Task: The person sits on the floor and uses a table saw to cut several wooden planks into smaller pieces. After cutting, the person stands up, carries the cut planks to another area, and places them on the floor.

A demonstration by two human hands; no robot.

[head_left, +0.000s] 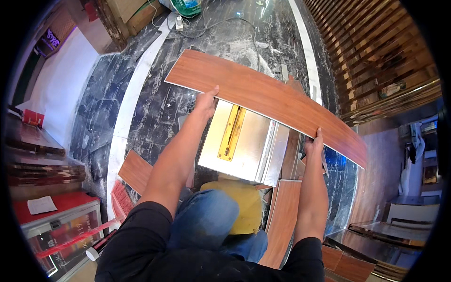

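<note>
A long reddish-brown wood-look floor plank [263, 89] spans crosswise in front of me. My left hand [206, 101] grips its near edge left of the middle, thumb on top and fingers hidden beneath. Farther right, my right hand [314, 143] holds the same edge in the same way. Under and just nearer than the plank is a small table saw with a shiny metal top [251, 141]. A yellow slotted insert [231, 134] is set into that top, its far end covered by the plank. The metal fence [276, 155] runs along the saw's right side.
More planks [282, 221] lie beside my right leg, and a cut piece [135, 171] lies at left. A red broom [121, 199] is near a red-topped cabinet [56, 207]. A cable [221, 26] crosses the dusty dark floor. Wooden slats [376, 47] stand at the far right.
</note>
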